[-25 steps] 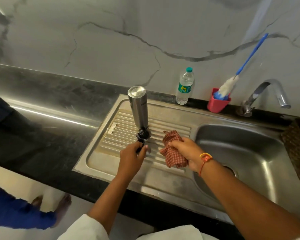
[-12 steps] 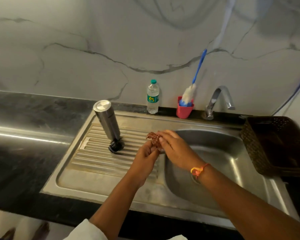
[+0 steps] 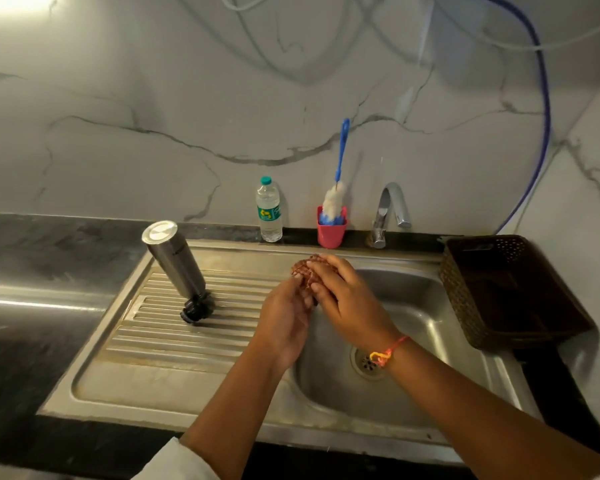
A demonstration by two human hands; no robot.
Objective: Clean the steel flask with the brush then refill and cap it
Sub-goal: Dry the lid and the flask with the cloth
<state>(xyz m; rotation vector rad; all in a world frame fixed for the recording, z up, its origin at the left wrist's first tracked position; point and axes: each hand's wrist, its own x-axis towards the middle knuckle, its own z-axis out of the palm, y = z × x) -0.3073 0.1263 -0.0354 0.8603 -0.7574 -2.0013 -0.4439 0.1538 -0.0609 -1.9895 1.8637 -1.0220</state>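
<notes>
Above the sink (image 3: 430, 327), both hands (image 3: 284, 317) (image 3: 349, 299) (fingers curled) clasp a cloth (image 3: 303, 268).

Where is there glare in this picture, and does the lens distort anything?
Head view: glare burns the wall at top left and streaks the dark counter; in the same view, the wide lens seems to tilt the steel flask outward; nothing looks blurred.

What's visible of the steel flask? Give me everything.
The steel flask is a slim brushed-metal cylinder with faint dark lettering near its flat base. It stands inverted, base up, its black cap end down on the ribbed draining board, left of the basin, leaning up and left in this view. Only the board touches it.
</notes>
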